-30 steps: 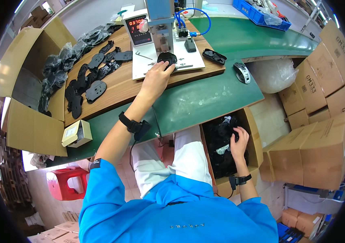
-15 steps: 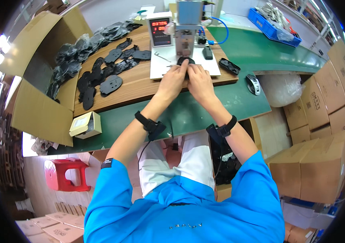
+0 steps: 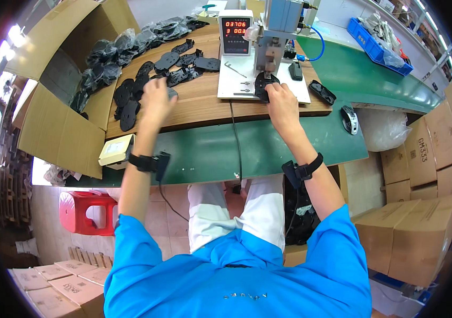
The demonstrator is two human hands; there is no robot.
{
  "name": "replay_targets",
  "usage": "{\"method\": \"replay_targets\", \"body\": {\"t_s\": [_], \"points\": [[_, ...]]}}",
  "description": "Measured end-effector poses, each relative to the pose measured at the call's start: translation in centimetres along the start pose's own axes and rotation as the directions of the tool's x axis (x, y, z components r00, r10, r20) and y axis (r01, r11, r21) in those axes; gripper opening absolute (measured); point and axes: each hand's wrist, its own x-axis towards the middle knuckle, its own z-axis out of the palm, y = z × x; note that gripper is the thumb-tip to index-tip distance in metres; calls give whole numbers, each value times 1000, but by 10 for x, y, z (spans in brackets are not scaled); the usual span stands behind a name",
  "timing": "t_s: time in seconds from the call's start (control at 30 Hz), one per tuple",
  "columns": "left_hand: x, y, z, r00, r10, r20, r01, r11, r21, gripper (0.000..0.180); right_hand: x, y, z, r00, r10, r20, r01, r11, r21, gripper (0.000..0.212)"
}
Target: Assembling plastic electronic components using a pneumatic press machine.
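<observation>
My right hand (image 3: 283, 107) is closed on the near end of a black oval plastic part (image 3: 263, 87). That part lies on the white base plate (image 3: 227, 87) of a bench press (image 3: 271, 45), right below its metal head. My left hand (image 3: 156, 100), slightly blurred, hovers over the left of the wooden board, with thumb and fingers apart and nothing seen in them. Behind its fingers a grey-black oval part (image 3: 172, 93) shows in part. Several loose black parts (image 3: 130, 95) lie about there. A hex key (image 3: 235, 70) rests on the base plate.
An open cardboard box (image 3: 56, 106) stands at the left, beside a row of plastic-wrapped black parts (image 3: 125, 42). Near the front edge is a small cream box (image 3: 116, 151). Black shells (image 3: 322, 93) and a silver-black piece (image 3: 349, 120) lie right of the press. A blue crate (image 3: 379, 46) stands behind.
My left hand has let go of the black part at the press and moved left over the loose parts. My right hand stays on that part. The whole view has shifted slightly.
</observation>
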Motion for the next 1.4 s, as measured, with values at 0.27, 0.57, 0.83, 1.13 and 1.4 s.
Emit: {"method": "replay_targets", "body": {"t_s": [0.27,0.57,0.83,1.13,1.4], "points": [[4,-55,-18,952,-70,297,29,989,142,65,-4,5,0,999,23,23,-23,1000,-12,11],[-14,28,-43,986,151,75,-102,890,-444,35,-5,7,-4,995,47,88,-45,999,-28,19],[-69,53,-6,869,484,-104,-495,851,-174,45,-3,4,-4,994,48,99,-47,999,-15,22],[-79,61,-3,907,330,-262,-374,916,-143,39,2,1,-4,991,49,122,-41,997,-69,18],[-48,142,-3,791,504,-347,-607,719,-339,49,-16,29,-40,990,126,-61,-106,958,265,32]]}}
